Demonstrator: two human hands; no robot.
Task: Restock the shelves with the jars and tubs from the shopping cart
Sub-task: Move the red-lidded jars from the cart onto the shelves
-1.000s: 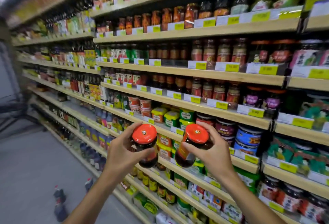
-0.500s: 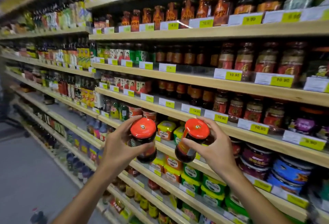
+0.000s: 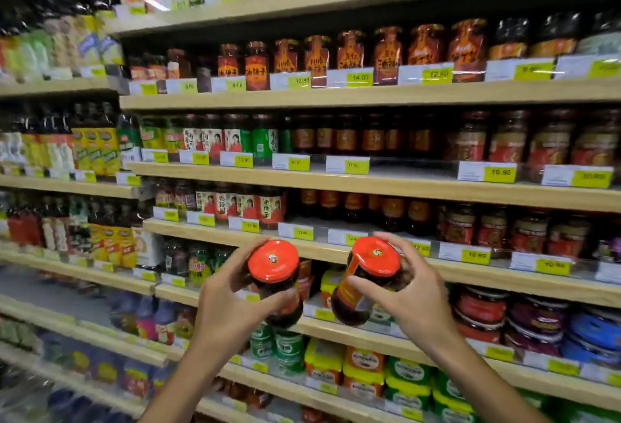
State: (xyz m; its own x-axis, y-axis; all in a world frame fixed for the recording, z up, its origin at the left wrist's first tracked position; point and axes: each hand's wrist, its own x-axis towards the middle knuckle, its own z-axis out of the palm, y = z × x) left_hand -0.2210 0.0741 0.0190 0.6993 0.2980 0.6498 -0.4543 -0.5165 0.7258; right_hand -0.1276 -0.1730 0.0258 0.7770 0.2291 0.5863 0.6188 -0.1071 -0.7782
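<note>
- the left hand (image 3: 232,305) holds the left jar (image 3: 277,283) in a closed grip: the thumb lies across the front of the dark glass body below the lid, the fingers curl round its far side.
- the left jar's red lid (image 3: 273,259) stands clear above the grip and is tipped toward the camera.
- the right hand (image 3: 415,298) holds the right jar (image 3: 364,283) the same way, in a closed grip, with the thumb pressed on the orange label and the fingers reaching over the top edge behind its lid (image 3: 375,256).
- the right jar leans, its base swung toward the left jar; the two jars are near each other but apart.
- both jars hang in the air in front of the wooden shelf (image 3: 369,187), below its edge and its row of yellow price tags (image 3: 499,172).
- behind the jars, lower than that shelf, sit green and orange tubs (image 3: 364,358).
- the rows above that shelf hold jars with red labels, blurred.
</note>
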